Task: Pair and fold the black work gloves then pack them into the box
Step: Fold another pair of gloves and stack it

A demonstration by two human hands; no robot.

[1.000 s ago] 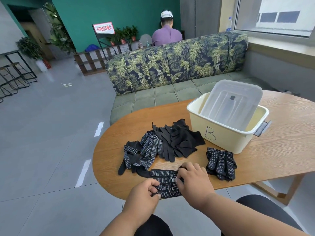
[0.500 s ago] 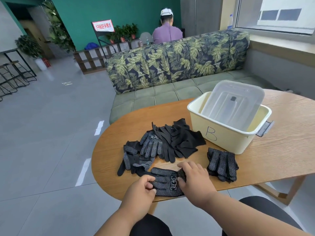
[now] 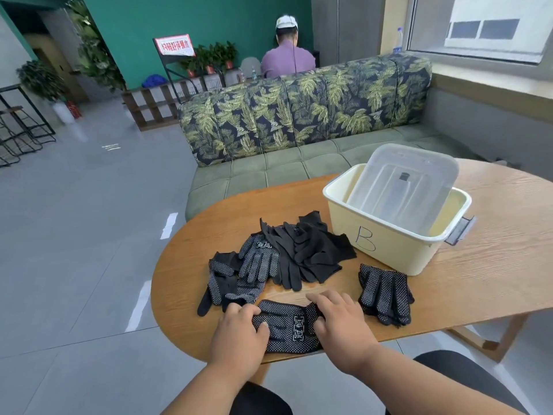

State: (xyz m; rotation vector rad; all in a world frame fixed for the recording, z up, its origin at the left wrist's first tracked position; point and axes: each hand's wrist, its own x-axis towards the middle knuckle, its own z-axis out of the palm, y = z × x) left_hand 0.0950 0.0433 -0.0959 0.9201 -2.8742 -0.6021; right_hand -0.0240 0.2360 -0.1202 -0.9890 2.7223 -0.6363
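A rounded wooden table (image 3: 493, 265) with a visible grain fills the lower right of the frame, its curved end pointing toward the left. At its near edge, bottom centre, a dotted black glove pair (image 3: 288, 329) with a white printed label lies flat. The left hand (image 3: 239, 332) presses down on its left end, thumb on the fabric and fingers bent over the edge; the right hand (image 3: 341, 320) lies on its right end with fingers stretched forward and relaxed. Whether the left hand actually pinches the cloth I cannot tell.

Just above the hands, in the centre of the frame, sits a loose heap of black gloves (image 3: 287, 259), some dotted, some plain. To the right of the hands a separate stack of dotted gloves (image 3: 386, 292) lies just in front of the box (image 3: 383, 244), a pale yellow tub marked "B", standing right of centre. A clear lid (image 3: 404, 187) leans tilted inside it, and a grey latch (image 3: 459, 230) sticks out on its right side.

Behind the table runs a green sofa (image 3: 299, 130) with a leaf-print back. Pale grey glossy floor tiles (image 3: 74, 220) fill the left half. In the upper centre, a person in a white cap (image 3: 287, 55) sits facing a teal wall (image 3: 194, 16), beside a red-and-white sign (image 3: 176, 44) and potted plants (image 3: 212, 56). A window (image 3: 484, 25) occupies the upper right, and black wire racks (image 3: 21, 127) stand at the left edge.
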